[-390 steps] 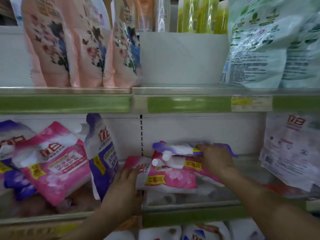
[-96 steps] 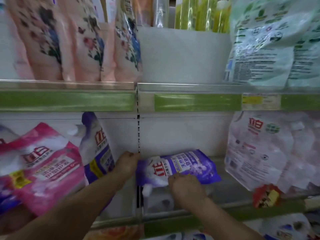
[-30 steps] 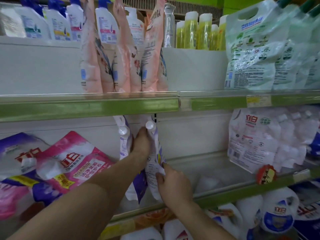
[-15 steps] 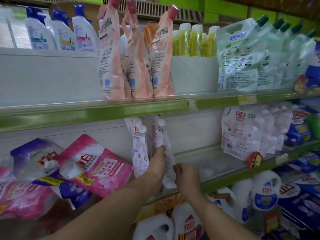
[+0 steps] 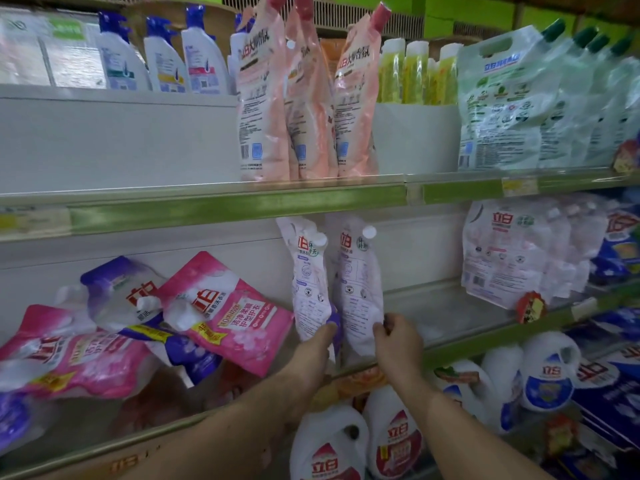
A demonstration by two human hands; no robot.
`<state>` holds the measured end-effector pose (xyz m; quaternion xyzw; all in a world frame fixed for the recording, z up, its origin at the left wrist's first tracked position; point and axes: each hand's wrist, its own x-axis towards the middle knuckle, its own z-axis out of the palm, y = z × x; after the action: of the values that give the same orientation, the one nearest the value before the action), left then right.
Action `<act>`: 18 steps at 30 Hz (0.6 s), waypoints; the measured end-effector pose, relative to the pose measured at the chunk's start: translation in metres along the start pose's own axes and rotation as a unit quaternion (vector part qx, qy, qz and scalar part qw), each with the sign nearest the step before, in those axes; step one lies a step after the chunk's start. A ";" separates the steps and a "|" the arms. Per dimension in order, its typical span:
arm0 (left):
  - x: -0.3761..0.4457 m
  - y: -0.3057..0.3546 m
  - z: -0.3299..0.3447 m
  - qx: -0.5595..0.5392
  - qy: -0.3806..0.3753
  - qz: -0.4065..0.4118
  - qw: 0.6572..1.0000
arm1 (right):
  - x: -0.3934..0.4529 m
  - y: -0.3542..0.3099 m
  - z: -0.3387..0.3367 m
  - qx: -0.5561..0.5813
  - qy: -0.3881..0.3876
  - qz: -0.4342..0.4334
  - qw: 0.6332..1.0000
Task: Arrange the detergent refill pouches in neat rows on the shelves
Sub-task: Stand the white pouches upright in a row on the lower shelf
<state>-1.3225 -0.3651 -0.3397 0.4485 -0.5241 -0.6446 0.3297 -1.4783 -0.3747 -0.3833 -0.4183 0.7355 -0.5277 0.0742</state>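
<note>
Two white-backed refill pouches stand upright side by side on the middle shelf. My left hand grips the lower edge of the left pouch. My right hand pinches the bottom right corner of the right pouch. Left of them, pink pouches and purple pouches lie tumbled in a loose heap on the same shelf.
Pale pink pouches and green-capped bags stand on the upper shelf. A row of white pouches fills the middle shelf's right end. White jugs stand on the shelf below. Bare shelf shows right of my right hand.
Both hands have slid down from the pouches' upper parts to their bottom edges. The two pouches now stand straighter. The view has drawn back and up.
</note>
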 end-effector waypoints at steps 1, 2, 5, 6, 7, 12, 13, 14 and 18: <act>0.002 0.002 -0.001 0.016 0.008 0.004 1.000 | -0.006 -0.003 -0.001 0.020 0.002 0.004 1.000; 0.004 0.004 -0.002 0.028 0.012 0.015 0.999 | -0.013 -0.005 -0.002 0.038 0.002 0.002 0.999; 0.003 0.008 -0.003 0.033 0.038 0.039 0.998 | -0.035 -0.012 -0.001 0.071 -0.011 -0.019 0.997; 0.000 0.008 -0.005 0.039 0.047 0.037 0.997 | -0.043 -0.014 -0.002 0.078 -0.017 -0.023 0.997; -0.004 0.008 -0.007 0.047 0.055 0.032 0.997 | -0.050 -0.018 -0.003 0.078 -0.019 -0.030 0.996; -0.026 0.010 -0.047 0.063 0.091 0.057 0.992 | -0.081 -0.042 -0.005 0.041 -0.061 -0.104 0.992; -0.028 0.011 -0.060 0.079 0.107 0.070 0.989 | -0.087 -0.048 -0.004 0.029 -0.077 -0.121 0.989; -0.031 0.013 -0.073 0.101 0.125 0.084 0.983 | -0.093 -0.054 -0.001 0.019 -0.091 -0.139 0.986; -0.030 0.028 -0.130 0.105 0.235 0.109 0.960 | -0.105 -0.084 0.021 -0.051 -0.120 -0.212 0.969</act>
<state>-1.1921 -0.3941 -0.3119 0.5597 -0.5421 -0.4227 0.4628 -1.3546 -0.3251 -0.3569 -0.6283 0.6417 -0.4389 0.0271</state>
